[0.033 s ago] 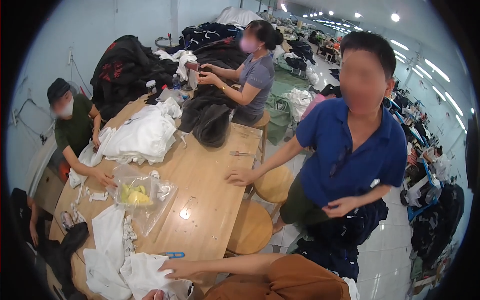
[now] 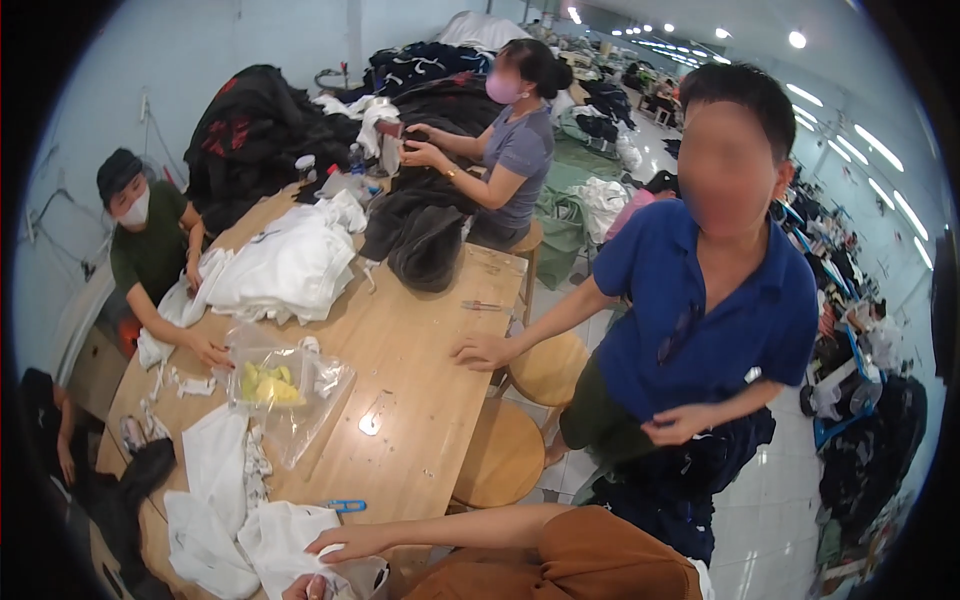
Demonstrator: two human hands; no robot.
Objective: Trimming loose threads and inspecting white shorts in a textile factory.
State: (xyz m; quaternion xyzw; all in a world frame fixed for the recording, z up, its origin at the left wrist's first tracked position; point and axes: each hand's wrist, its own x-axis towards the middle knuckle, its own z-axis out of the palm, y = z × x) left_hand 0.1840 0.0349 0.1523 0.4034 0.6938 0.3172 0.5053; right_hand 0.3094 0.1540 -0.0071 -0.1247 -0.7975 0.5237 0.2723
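Close to the lower edge lies a white garment on the wooden table. My right hand rests on it from the right, fingers stretched out and slightly apart over the cloth. Just below, my left hand is mostly cut off by the picture's edge; its thumb and a fingertip press together at the garment's near side. Beyond my right hand is a blue thread snipper or small clip-shaped tool. More white cloth pieces lie to the left.
A clear bag with yellow fruit pieces and a white garment pile occupy the wooden table. A person in blue leans a hand on its right edge, by stools. Two others work at the far side.
My right hand has shifted slightly left over the white garment. The blue tool has turned a little and sits a bit higher. The person at the left has raised their head slightly.
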